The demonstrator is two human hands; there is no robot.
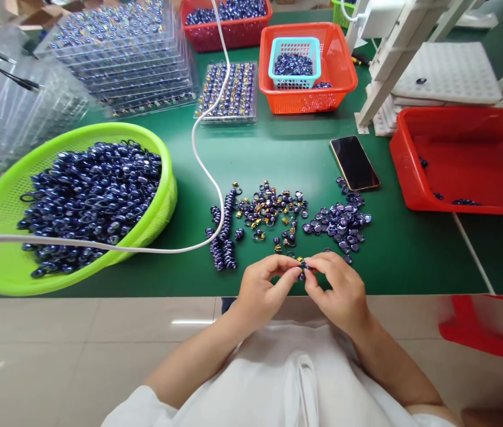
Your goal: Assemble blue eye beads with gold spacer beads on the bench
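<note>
We pinch a small dark-blue glossy piece [303,265] between the fingertips of our left hand [260,292] and right hand [339,292], apparently mid-fitting, which calls for fine alignment, with the loose pile of dark-blue pieces [338,220] just beyond our knuckles.

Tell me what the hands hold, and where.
The left hand and the right hand pinch one small dark-blue piece between fingertips; exact place cannot be told.

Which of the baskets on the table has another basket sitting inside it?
The orange basket at the back: a small light-blue basket sits inside it. No other basket holds one.
</note>
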